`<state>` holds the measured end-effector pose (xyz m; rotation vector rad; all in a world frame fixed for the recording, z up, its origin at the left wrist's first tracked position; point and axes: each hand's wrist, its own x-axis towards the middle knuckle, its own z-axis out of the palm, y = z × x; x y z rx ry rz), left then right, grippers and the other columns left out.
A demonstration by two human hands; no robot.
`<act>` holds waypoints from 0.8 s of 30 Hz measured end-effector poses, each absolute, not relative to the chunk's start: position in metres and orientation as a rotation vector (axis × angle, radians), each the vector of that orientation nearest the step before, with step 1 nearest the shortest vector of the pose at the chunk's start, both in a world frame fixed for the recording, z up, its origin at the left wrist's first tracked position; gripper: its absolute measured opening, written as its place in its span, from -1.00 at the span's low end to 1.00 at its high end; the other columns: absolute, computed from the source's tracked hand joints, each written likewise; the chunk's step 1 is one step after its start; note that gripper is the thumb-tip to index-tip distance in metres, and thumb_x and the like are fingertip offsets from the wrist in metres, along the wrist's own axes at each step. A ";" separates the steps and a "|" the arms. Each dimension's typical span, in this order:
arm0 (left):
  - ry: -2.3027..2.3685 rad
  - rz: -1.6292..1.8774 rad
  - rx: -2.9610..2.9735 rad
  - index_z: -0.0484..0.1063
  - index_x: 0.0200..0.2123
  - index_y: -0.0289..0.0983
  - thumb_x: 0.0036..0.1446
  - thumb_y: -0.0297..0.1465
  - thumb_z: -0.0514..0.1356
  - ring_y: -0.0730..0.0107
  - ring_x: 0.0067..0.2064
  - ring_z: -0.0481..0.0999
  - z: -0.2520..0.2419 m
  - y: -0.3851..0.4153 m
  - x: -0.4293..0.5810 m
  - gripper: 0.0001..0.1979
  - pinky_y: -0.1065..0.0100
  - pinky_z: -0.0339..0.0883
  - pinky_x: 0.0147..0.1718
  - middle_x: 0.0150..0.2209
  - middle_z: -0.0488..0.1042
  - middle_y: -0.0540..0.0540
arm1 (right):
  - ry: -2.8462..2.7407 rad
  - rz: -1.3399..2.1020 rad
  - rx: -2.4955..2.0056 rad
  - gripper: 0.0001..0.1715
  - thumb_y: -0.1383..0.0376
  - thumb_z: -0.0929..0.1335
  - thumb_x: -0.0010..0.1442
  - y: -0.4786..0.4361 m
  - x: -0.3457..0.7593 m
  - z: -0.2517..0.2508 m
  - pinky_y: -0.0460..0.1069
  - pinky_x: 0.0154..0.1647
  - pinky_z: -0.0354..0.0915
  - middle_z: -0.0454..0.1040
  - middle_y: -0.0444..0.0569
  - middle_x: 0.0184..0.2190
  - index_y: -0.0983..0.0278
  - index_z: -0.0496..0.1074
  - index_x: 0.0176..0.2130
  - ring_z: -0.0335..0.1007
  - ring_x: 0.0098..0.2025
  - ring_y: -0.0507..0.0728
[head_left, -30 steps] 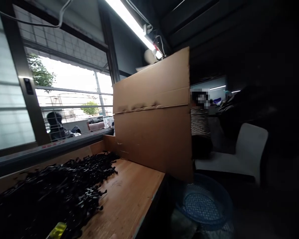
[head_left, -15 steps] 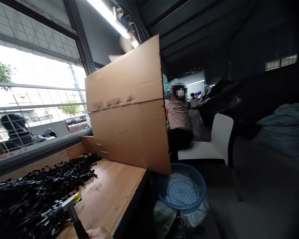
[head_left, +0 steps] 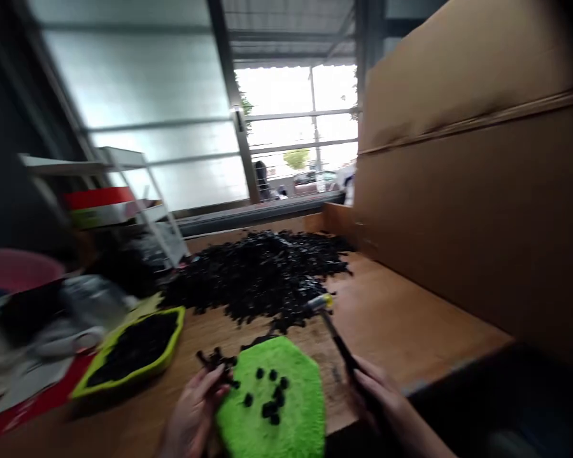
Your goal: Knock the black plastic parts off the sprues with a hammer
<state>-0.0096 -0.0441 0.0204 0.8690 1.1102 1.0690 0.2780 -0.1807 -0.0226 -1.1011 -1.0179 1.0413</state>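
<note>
My right hand [head_left: 377,401] is shut around the black handle of a small hammer [head_left: 337,334], whose yellow-banded metal head [head_left: 321,303] reaches the edge of a heap of black plastic pieces [head_left: 258,277]. My left hand [head_left: 191,413] pinches a small cluster of black pieces [head_left: 216,362] just above a bright green fuzzy mat [head_left: 272,401]. Several loose black pieces lie on that mat. To the left, a yellow-green tray [head_left: 128,350] holds more black pieces.
The wooden workbench [head_left: 401,312] runs under everything, with a tall cardboard sheet [head_left: 477,172] standing along its right side. At far left are a pink basin [head_left: 14,267], a white rack [head_left: 105,184] and assorted clutter. A barred window lies behind the bench.
My view has swung left and down, bringing the green mat, tray and my left hand into sight. The hammer, earlier low over the heap's near side, now sits at the heap's right edge.
</note>
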 end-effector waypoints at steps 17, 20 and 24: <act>0.978 0.893 0.978 0.42 -0.45 -0.40 -0.10 -0.44 0.30 0.67 -0.66 0.36 0.022 -0.040 -0.004 -0.85 0.69 0.18 -0.72 -0.59 0.44 -0.01 | -1.124 0.690 -1.429 -0.44 -0.07 0.26 0.11 -0.183 0.282 -0.036 0.03 -0.30 0.32 0.47 0.05 -0.29 0.26 0.39 -0.07 0.36 -0.17 0.27; 0.996 0.890 1.003 0.42 -0.46 -0.41 -0.14 -0.42 0.32 0.67 -0.68 0.34 0.020 -0.039 -0.003 -0.81 0.67 0.15 -0.74 -0.58 0.45 -0.04 | -1.112 0.619 -1.440 -0.48 -0.06 0.27 0.11 -0.183 0.281 -0.038 0.07 0.05 0.10 0.38 -0.03 0.00 0.18 0.43 -0.07 0.08 0.13 0.29; 1.014 0.881 1.056 0.42 -0.47 -0.42 -0.18 -0.40 0.33 0.67 -0.71 0.32 0.019 -0.038 -0.002 -0.78 0.67 0.09 -0.76 -0.61 0.44 -0.04 | -1.152 0.637 -1.417 -0.51 -0.04 0.24 0.16 -0.182 0.276 -0.035 0.01 -0.16 0.24 0.49 -0.06 -0.25 0.16 0.43 -0.05 0.35 -0.16 0.20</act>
